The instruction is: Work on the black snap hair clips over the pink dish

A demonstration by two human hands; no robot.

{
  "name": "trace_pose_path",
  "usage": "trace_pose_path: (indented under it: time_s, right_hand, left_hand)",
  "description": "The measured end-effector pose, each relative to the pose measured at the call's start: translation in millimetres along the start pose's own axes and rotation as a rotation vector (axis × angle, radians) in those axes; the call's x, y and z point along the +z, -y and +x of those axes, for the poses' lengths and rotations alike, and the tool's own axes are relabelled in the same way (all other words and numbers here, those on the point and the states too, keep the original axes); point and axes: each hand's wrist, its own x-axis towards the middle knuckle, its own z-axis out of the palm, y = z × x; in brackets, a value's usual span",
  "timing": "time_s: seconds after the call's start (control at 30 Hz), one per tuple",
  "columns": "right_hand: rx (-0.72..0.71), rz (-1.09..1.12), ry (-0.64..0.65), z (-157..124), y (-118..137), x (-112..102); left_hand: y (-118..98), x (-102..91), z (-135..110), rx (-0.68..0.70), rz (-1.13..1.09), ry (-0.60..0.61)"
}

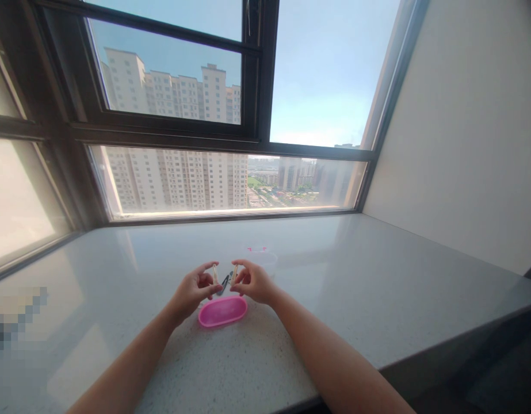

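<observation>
My left hand (199,285) pinches a slim, pale, gold-toned piece (215,274) upright between thumb and index finger. Opposite it, my right hand (253,282) grips a similar pale slim piece (235,273) by its ends in the same way. The two pieces are apart, and their exact kind is too small to make out. On the counter between the hands lies a dark, narrow, clip-like item (224,284), partly hidden by the right fingers. Just below the hands sits a pink oval tray (222,312) with a raised rim.
Behind my right hand stands a clear plastic container (269,259) with pink latches (257,249), partly covered by the hand. The speckled pale counter (334,276) runs back to a dark-framed window (230,218). A white wall (455,138) rises on the right.
</observation>
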Motion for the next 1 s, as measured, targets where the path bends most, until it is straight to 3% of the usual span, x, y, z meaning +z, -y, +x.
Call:
trace_pose_path:
  time_s: [1.0]
  right_hand:
    - [-0.008, -0.097, -0.009, -0.7, 1.2, 0.7]
  left_hand:
    - [1.0, -1.0, -0.5, -0.009, 0.026, 0.004]
